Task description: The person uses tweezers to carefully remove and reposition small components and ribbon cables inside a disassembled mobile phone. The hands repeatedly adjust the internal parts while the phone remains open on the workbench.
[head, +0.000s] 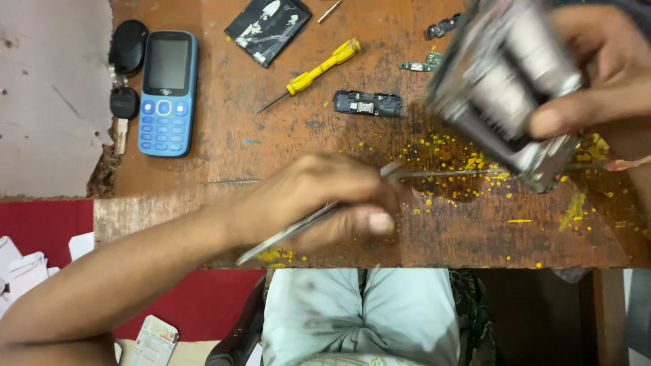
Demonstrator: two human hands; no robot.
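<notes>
A: Well, which step would you say is in hand?

B: Repair work on an opened phone, I'd judge. The right hand (pixel 597 74) holds the stripped phone body (pixel 508 88) up off the counter (pixel 285 149), at about two o'clock in the view, fingers pressed on its far side and thumb clamped on the near face. The left hand (pixel 325 203) pinches a pair of metal tweezers (pixel 305 227) between thumb and fingers, tips pointing toward three o'clock.

A: And the next move calls for what?

B: Probably bringing the tweezer tips up to the phone body with a steady hold (both are blurred, so they are moving). It would need fine aim.

A: How does the phone body look?

B: Dark frame, silvery metal shields, tilted; details are smeared by blur.

A: Anything else around?

B: A blue keypad phone (pixel 167 91) at ten o'clock, keys just left of it, a yellow screwdriver (pixel 319 68) at twelve, a small black part (pixel 368 104) beside it, and a black battery (pixel 268 27) above. Yellow crumbs (pixel 468 163) dot the counter under the phone body.
</notes>
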